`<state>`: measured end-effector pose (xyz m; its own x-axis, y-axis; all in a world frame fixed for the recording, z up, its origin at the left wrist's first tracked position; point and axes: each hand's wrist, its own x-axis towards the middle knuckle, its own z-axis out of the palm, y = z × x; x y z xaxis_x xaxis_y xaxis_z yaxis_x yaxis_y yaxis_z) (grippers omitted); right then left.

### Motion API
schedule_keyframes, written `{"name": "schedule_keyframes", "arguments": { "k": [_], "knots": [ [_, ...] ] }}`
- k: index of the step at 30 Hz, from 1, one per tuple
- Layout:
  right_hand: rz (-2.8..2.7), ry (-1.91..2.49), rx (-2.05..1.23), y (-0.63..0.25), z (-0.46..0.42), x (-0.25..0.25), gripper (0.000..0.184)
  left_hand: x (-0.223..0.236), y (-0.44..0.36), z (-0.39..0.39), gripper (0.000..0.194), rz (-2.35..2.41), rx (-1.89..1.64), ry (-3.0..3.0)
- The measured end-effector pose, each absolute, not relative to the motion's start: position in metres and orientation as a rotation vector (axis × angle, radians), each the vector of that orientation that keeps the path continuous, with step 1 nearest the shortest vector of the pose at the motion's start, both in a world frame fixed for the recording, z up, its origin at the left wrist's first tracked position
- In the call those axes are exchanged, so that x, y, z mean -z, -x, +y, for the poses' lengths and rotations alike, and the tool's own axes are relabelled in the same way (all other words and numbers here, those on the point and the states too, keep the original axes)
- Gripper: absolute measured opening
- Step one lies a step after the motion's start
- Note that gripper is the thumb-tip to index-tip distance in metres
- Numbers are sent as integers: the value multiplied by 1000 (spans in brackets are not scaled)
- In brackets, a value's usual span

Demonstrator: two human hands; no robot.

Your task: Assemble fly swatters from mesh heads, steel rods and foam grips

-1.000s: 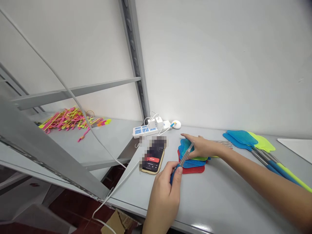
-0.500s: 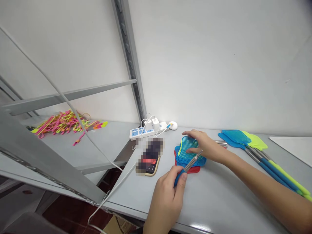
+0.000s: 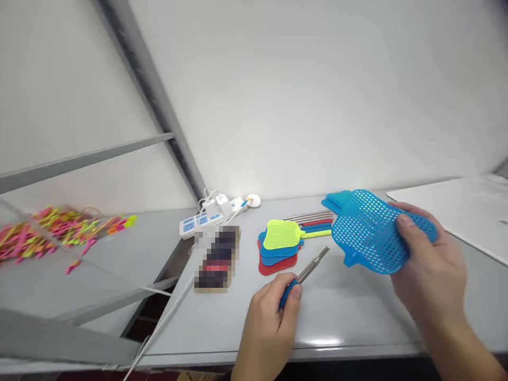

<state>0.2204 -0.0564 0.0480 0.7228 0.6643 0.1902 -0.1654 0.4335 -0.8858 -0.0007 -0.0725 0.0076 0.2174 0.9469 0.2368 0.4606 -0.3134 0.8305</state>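
Observation:
My left hand (image 3: 268,325) is closed round the blue grip of a fly swatter handle (image 3: 313,269), whose steel rod points up and to the right. Pinched between thumb and fingers of my right hand (image 3: 434,270) is a blue mesh fly swatter head (image 3: 367,230), its socket pointing down, apart from the rod. Left of it on the table lies a pile with a yellow-green swatter head (image 3: 281,234) on top, blue heads (image 3: 278,256) beneath and a red head (image 3: 273,269) at the bottom. Handles with red, blue and yellow-green grips (image 3: 317,228) lie beside the pile.
Blue swatters (image 3: 335,201) lie partly hidden behind the held head. A blurred-out phone (image 3: 218,262) and a power strip (image 3: 198,224) with chargers are to the left. A white board (image 3: 452,203) lies at right. Beyond the metal shelf post (image 3: 148,92) is a pink-and-yellow heap (image 3: 43,233).
My right hand has left the pile and moved right, carrying a blue swatter head. The yellow-green head now shows on top. My left hand keeps its handle; the view has turned right.

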Motion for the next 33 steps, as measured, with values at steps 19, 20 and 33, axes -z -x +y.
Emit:
{"name": "schedule_keyframes", "arguments": {
  "k": [19,20,33],
  "knots": [
    [-234,887,-502,-238,-94,9,32,10,-17,-65,27,1078,-651,-2336],
    [-232,886,-515,-238,-94,12,32,10,-17,-64,28,1077,-628,-2346],
    [-353,872,-531,-238,-91,21,32,13,-17,-64,24,1072,-644,-2401]
  ]
}}
